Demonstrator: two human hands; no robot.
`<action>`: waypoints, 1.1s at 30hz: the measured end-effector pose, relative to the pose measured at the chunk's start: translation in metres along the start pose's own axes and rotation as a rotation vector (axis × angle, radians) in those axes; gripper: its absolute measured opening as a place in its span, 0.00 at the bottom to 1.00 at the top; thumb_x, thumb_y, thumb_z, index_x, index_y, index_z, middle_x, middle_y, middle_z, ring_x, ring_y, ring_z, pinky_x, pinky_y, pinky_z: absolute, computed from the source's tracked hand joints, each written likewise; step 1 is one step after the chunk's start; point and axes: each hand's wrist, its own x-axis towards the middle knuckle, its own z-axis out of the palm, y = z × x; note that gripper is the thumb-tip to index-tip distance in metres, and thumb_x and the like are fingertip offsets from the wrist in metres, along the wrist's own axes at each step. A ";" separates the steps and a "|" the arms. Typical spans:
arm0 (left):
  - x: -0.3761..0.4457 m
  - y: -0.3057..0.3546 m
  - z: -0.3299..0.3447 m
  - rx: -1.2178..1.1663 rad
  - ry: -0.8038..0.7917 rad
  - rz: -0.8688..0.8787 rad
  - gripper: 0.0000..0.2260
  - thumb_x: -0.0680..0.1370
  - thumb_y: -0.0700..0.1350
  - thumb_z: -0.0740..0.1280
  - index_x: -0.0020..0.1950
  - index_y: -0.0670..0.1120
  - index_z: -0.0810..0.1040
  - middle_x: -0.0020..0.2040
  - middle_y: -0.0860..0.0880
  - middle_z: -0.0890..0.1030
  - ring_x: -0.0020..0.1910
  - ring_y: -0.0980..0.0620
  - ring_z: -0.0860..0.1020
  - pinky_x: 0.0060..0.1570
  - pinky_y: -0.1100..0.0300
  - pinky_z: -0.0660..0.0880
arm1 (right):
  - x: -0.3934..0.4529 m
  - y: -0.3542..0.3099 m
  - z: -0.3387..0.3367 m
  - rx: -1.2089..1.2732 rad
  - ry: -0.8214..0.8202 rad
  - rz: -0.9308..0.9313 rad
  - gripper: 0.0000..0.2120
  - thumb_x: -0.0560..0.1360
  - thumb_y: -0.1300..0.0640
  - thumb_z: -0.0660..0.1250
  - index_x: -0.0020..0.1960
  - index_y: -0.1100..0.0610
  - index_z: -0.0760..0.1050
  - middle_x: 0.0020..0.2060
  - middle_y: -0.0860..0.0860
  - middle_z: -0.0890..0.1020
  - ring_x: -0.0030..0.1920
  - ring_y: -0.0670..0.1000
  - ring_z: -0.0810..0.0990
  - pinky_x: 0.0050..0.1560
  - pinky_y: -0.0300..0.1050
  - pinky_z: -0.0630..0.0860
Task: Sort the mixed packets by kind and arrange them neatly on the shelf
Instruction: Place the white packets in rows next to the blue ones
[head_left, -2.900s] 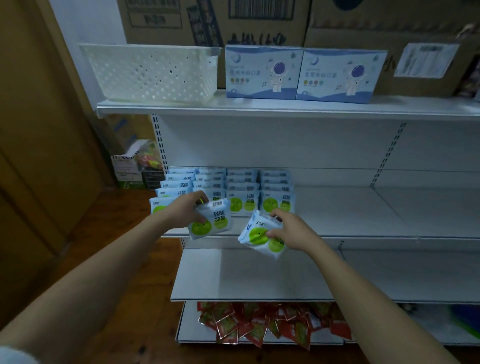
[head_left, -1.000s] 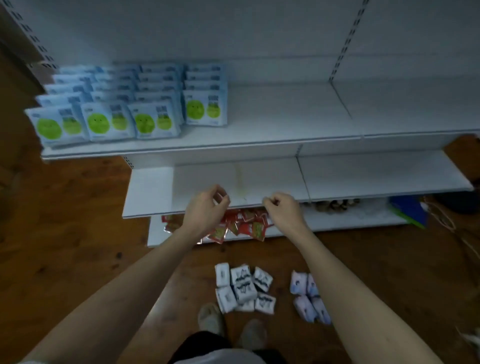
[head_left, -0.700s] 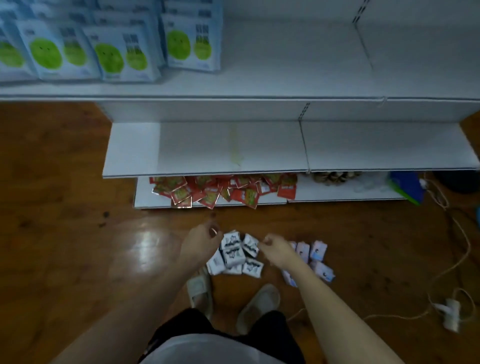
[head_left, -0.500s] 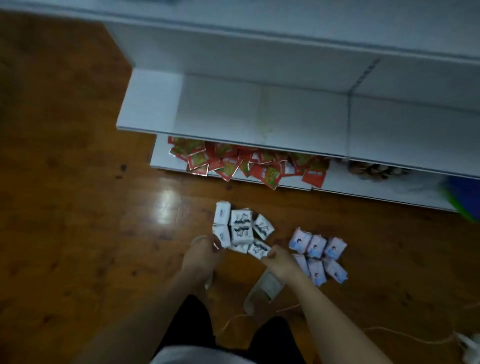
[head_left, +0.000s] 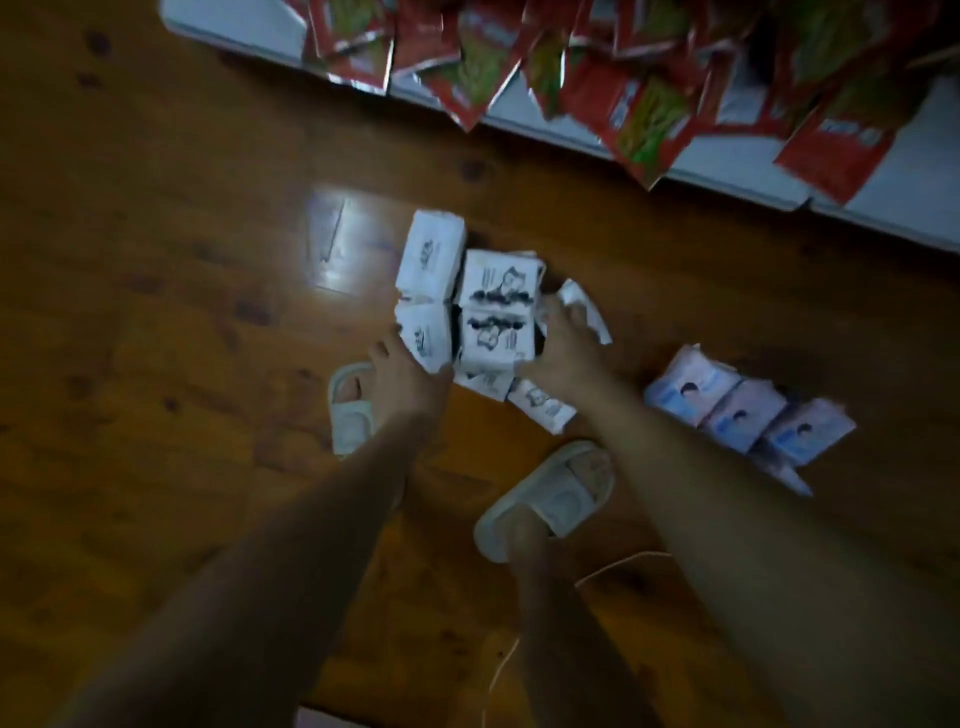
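A cluster of white packets (head_left: 497, 291) with black cartoon prints lies on the wooden floor. My left hand (head_left: 408, 382) reaches down to the cluster's lower left and touches a white packet with its fingertips. My right hand (head_left: 566, 351) rests on the packets at the cluster's right side, partly covering one. The frame is blurred and neither hand shows a closed grip. A row of pale pink and lilac packets (head_left: 743, 415) lies on the floor to the right. Red and green packets (head_left: 649, 119) are heaped in disorder on the white bottom shelf (head_left: 909, 208).
My feet in pale slippers (head_left: 353, 410) (head_left: 550, 499) stand just below the white packets. A thin white cable (head_left: 613, 566) runs over the floor near my right foot. Bare wooden floor (head_left: 156, 312) stretches to the left.
I put the green-dot packets on the upper shelf, then bent down. Both hands dropped from shelf height to the floor and now reach the white packets.
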 end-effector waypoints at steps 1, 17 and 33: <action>0.015 -0.002 0.011 -0.026 0.021 -0.015 0.38 0.74 0.51 0.73 0.77 0.45 0.55 0.72 0.41 0.63 0.67 0.38 0.69 0.58 0.45 0.70 | 0.020 0.000 0.003 -0.051 0.037 -0.016 0.44 0.74 0.53 0.73 0.79 0.52 0.48 0.77 0.57 0.52 0.72 0.64 0.62 0.65 0.60 0.68; 0.054 -0.030 0.014 -0.125 0.037 0.033 0.44 0.68 0.47 0.74 0.75 0.56 0.49 0.63 0.45 0.71 0.56 0.38 0.76 0.51 0.42 0.77 | 0.090 -0.020 0.017 -0.196 0.231 -0.158 0.37 0.68 0.58 0.78 0.70 0.54 0.62 0.69 0.56 0.63 0.65 0.66 0.67 0.62 0.62 0.70; -0.231 0.125 -0.344 -0.080 -0.417 0.609 0.41 0.67 0.48 0.75 0.76 0.60 0.59 0.67 0.54 0.72 0.60 0.57 0.77 0.61 0.49 0.76 | -0.342 -0.128 -0.211 0.315 0.329 -0.105 0.39 0.67 0.47 0.79 0.69 0.46 0.60 0.61 0.48 0.78 0.58 0.53 0.79 0.52 0.58 0.79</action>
